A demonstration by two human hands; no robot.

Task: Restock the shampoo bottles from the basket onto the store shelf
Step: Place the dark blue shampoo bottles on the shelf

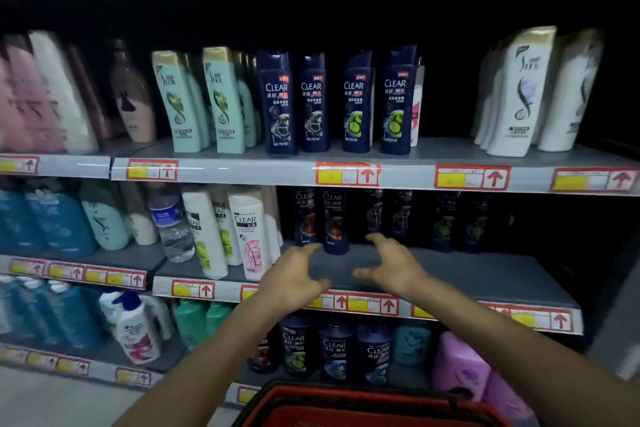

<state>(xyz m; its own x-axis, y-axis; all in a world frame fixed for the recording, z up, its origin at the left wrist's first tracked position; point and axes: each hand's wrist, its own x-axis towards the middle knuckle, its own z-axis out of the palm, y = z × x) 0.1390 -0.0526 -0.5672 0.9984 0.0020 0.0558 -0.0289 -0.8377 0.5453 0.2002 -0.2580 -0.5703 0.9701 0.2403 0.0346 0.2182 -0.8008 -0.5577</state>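
Observation:
Both my hands reach over the front of the middle shelf (pixel 467 274). My left hand (pixel 294 276) and my right hand (pixel 391 265) are spread with loosely bent fingers and hold nothing. Just beyond their fingertips stand two dark blue Clear shampoo bottles (pixel 334 222) with red labels. More dark Clear bottles (pixel 443 222) stand deeper in the shadow to the right. The red basket (pixel 363 402) sits at the bottom edge of the view; its contents are hidden.
White Clear bottles (pixel 247 232) and a water bottle (pixel 171 222) stand left of my hands. The shelf above carries blue Clear bottles (pixel 311 100), teal bottles and white bottles (pixel 519 90). The lower shelf holds more Clear bottles (pixel 334 350) and purple packs (pixel 460 364).

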